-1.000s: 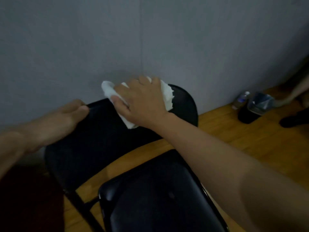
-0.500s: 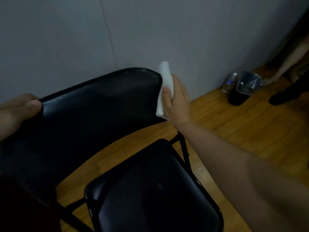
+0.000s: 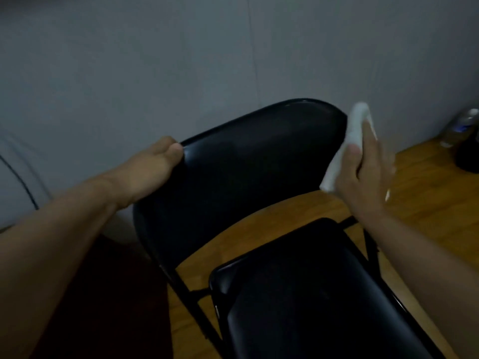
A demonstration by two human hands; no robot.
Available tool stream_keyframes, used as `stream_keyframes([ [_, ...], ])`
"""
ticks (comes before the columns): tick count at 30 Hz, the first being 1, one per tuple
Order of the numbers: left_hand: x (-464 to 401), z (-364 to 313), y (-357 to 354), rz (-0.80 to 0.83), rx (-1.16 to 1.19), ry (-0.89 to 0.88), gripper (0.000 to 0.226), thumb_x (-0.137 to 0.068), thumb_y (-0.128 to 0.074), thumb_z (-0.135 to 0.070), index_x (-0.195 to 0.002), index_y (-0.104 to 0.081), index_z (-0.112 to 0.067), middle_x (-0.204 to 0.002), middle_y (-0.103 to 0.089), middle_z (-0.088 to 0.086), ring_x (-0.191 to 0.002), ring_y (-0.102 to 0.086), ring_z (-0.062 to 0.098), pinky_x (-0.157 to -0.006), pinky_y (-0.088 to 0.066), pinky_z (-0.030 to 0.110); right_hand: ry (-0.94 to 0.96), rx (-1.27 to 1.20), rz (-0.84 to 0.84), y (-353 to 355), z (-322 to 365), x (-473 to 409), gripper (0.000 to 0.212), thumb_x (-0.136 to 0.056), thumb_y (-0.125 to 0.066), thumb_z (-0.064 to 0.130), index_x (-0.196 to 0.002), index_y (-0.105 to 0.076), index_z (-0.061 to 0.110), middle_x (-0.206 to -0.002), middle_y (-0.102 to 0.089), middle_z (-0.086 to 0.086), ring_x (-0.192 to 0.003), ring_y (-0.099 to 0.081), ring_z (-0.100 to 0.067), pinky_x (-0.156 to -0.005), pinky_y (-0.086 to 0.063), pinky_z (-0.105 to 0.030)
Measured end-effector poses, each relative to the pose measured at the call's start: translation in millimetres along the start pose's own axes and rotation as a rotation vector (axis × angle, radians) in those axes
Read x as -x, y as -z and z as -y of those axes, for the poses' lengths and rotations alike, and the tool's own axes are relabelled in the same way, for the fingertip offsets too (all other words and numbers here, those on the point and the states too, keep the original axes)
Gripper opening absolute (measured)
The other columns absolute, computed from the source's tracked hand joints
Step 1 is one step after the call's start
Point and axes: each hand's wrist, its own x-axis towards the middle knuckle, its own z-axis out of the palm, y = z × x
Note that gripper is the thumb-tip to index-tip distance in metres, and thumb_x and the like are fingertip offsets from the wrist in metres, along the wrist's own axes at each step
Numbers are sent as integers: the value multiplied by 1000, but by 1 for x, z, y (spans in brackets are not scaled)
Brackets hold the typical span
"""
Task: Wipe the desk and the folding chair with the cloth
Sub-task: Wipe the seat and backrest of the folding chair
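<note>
With the left hand (image 3: pixel 153 164) gripping the backrest's (image 3: pixel 259 164) top edge and the right hand (image 3: pixel 363 172) pinching the cloth (image 3: pixel 347 146) against its right edge, a hard sideways wipe could tip or fold the chair (image 3: pixel 298 294).

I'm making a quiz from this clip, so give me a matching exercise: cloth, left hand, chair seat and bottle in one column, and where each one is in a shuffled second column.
Column one:
1. cloth
2. left hand
3. chair seat
4. bottle

Column two:
A. on the wooden floor by the wall, far right
B. in the right hand, at the right edge of the chair backrest
C. bottom of the view, below the backrest
D. gripping the backrest's upper left edge

Pairs: 1-B, 2-D, 3-C, 4-A
</note>
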Motion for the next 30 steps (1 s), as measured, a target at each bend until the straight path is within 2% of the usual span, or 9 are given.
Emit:
stream_keyframes([
  [3,6,-5,-1,9,-25,-13,30,-98,-31,-51,-85,-51,-33,-90,-56,-7,-89,-55,17,-80,-38,35,127,151,58,-3,58,-39,50,-109,-30,49,-154,-43,34,-148,-53,-15,-127,-48,-42,-108,-34,-59],
  [6,8,-8,-2,15,-89,12,30,-103,-30,-45,-91,-50,-26,-99,-57,-2,-103,-55,23,-87,-38,36,497,269,268,-17,141,-51,48,-105,-27,50,-141,-56,35,-138,-61,-8,-121,-52,-41,-101,-34,-57],
  [9,10,-12,0,67,31,7,41,-99,-31,-54,-130,-51,-35,-136,-55,-9,-132,-48,16,-110,-34,37,765,281,385,-43,212,-12,46,-103,-28,47,-128,-65,37,-121,-70,3,-105,-59,-35,-92,-35,-51],
  [13,9,-9,-1,130,104,-7,58,-94,-29,-64,-148,-33,-43,-151,-45,-9,-139,-41,14,-118,-29,43,679,151,306,-54,218,16,40,-103,-42,41,-121,-74,25,-108,-73,-3,-105,-61,-33,-95,-35,-51],
  [15,8,-7,-3,96,36,6,50,-96,-27,-63,-137,-44,-41,-142,-52,-7,-132,-47,17,-113,-34,42,741,217,282,-51,194,6,44,-103,-42,47,-132,-68,25,-118,-70,-7,-112,-59,-36,-96,-34,-52],
  [17,8,-8,-6,16,-64,21,34,-100,-27,-55,-109,-52,-32,-113,-60,-2,-113,-55,23,-93,-40,39,738,263,263,-47,172,-7,49,-102,-41,50,-141,-59,27,-129,-63,-11,-120,-55,-39,-99,-32,-54],
  [19,10,-11,-8,-42,-116,3,31,-103,-28,-47,-98,-49,-25,-98,-57,1,-99,-54,25,-83,-36,35,605,302,236,-41,144,-21,52,-101,-37,52,-147,-49,31,-138,-55,-14,-130,-48,-42,-105,-29,-61],
  [26,14,-12,-13,-118,-157,-19,33,-104,-26,-43,-103,-48,-18,-97,-56,4,-96,-50,26,-82,-33,34,102,309,-38,-30,57,-18,59,-107,-20,60,-159,-36,36,-161,-40,-13,-145,-37,-43,-115,-27,-63],
  [30,12,-11,-13,-115,-161,-22,36,-104,-25,-44,-107,-48,-17,-107,-56,7,-100,-50,27,-84,-33,35,28,297,-82,-38,43,18,62,-108,-24,57,-165,-23,33,-169,-26,-17,-153,-24,-45,-118,-22,-68],
])
